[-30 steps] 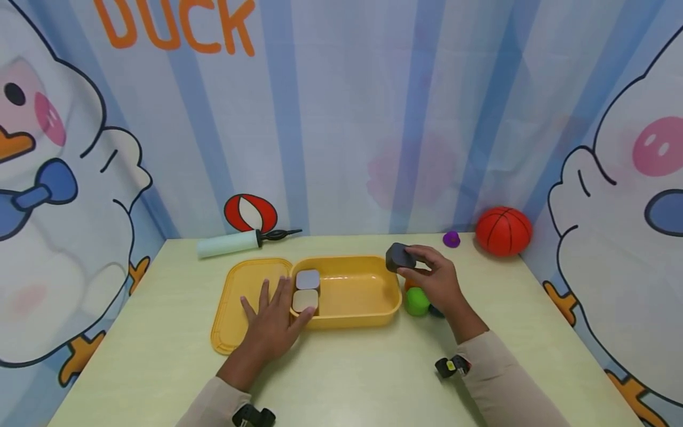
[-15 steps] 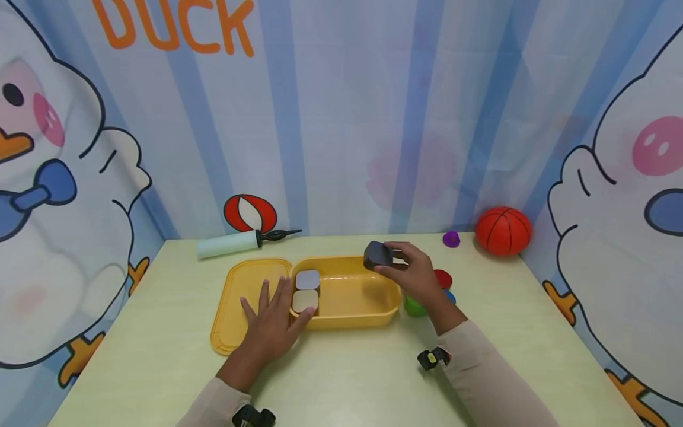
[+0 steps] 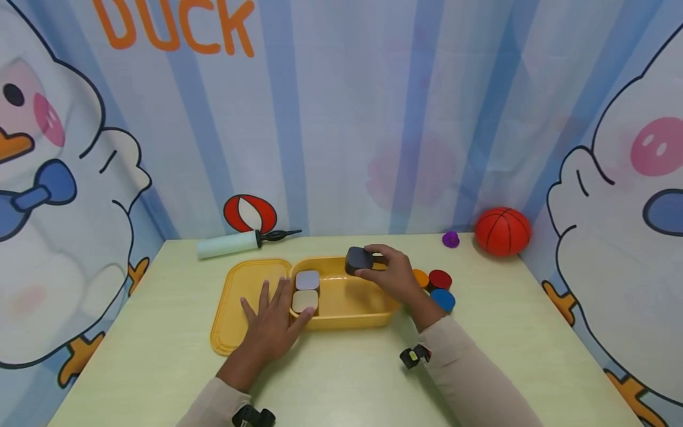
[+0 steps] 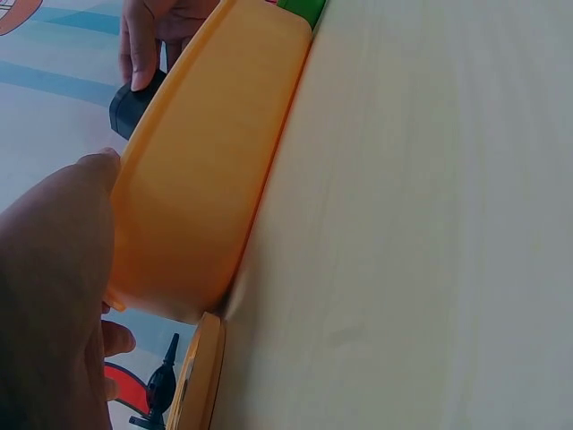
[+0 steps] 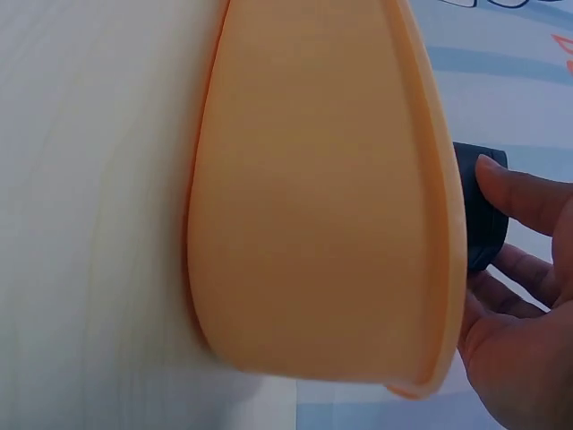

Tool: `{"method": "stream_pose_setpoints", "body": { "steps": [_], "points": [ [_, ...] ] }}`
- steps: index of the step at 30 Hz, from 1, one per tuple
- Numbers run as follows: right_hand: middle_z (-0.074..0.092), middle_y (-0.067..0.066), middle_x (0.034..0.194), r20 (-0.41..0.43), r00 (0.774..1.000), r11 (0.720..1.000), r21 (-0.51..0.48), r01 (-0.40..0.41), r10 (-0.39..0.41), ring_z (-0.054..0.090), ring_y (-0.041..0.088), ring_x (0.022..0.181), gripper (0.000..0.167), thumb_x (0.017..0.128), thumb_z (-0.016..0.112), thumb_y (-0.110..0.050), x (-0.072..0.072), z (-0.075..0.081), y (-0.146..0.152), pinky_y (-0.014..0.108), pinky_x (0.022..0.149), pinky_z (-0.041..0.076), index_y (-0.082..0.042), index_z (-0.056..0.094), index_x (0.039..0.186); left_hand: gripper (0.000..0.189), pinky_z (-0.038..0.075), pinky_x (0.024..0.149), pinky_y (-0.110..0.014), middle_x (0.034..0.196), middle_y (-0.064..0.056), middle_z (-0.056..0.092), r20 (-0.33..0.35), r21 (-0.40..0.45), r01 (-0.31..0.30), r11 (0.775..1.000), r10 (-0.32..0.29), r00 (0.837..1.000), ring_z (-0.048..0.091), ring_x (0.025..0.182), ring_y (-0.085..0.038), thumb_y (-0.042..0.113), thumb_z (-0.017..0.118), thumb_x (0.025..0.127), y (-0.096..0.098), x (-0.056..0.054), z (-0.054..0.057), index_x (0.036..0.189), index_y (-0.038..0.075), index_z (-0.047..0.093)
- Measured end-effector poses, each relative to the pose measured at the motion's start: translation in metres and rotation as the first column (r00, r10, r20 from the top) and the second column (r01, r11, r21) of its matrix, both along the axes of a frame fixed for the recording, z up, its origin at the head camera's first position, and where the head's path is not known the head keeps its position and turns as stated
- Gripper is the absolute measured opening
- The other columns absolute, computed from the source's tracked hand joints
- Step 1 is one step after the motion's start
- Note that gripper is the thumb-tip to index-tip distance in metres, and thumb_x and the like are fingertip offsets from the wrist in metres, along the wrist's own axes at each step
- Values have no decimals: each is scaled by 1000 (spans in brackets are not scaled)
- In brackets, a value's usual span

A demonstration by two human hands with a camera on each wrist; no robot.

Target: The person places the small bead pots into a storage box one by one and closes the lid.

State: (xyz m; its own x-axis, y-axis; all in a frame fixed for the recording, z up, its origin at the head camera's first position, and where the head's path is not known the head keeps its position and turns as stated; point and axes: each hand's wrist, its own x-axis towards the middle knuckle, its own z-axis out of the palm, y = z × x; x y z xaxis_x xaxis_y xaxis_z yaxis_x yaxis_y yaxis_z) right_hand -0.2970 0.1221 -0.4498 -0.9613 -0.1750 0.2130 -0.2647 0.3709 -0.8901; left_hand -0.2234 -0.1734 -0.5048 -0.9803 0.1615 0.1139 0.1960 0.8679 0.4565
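Dark grey, with rounded corners, the block is pinched between the thumb and fingers of the right hand, which we see raised over the yellow box. It sits just left of those fingertips, above the box's inside and apart from its floor. The right forearm slants up and leftward in a beige sleeve, the wrist above the box's right end. We find the left hand laid out with its fingers straight and spread apart, palm down, gripping nothing: the fingers reach over the flat yellow lid, while the thumb points right, across the box's near left corner. Just beyond that thumb, inside the box, we note a cream block and, farther from the hand, a lavender block just behind it. Right of the right wrist stand an orange piece, a red piece and a blue piece on the table; the left wrist view shows a bit of green past the box's far end.
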Motion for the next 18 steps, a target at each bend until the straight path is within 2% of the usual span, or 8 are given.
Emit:
{"method": "stream_pose_setpoints", "body": {
  "steps": [6, 11, 18],
  "points": [
    [61, 23, 155, 19, 1000, 1000, 16, 18, -18, 69, 46, 136, 55, 93, 87, -9, -5, -3, -14, 53, 105, 63, -6, 68, 145, 100, -17, 120, -88, 184, -15, 20, -1, 5, 0, 1000, 0, 1000, 1, 171, -50, 78, 41, 106, 0, -1, 1, 177, 14, 12],
    [66, 24, 149, 38, 998, 998, 56, 37, -40, 71, 46, 131, 56, 92, 88, -10, -4, -5, -24, 53, 106, 62, -7, 69, 145, 101, -17, 120, -88, 184, -15, 20, 7, -3, -3, 1000, 3, 1000, 1, 171, -50, 79, 40, 106, 0, -2, 1, 178, 14, 11],
    [73, 18, 138, 18, 998, 990, 131, 55, -58, 72, 39, 121, 55, 91, 90, -12, -4, -10, -32, 50, 97, 64, -9, 72, 143, 98, -16, 119, -89, 183, -16, 23, -13, 25, 3, 1000, -3, 1000, 3, 170, -52, 76, 44, 107, 0, 1, 1, 177, 14, 14]
  ]
}}
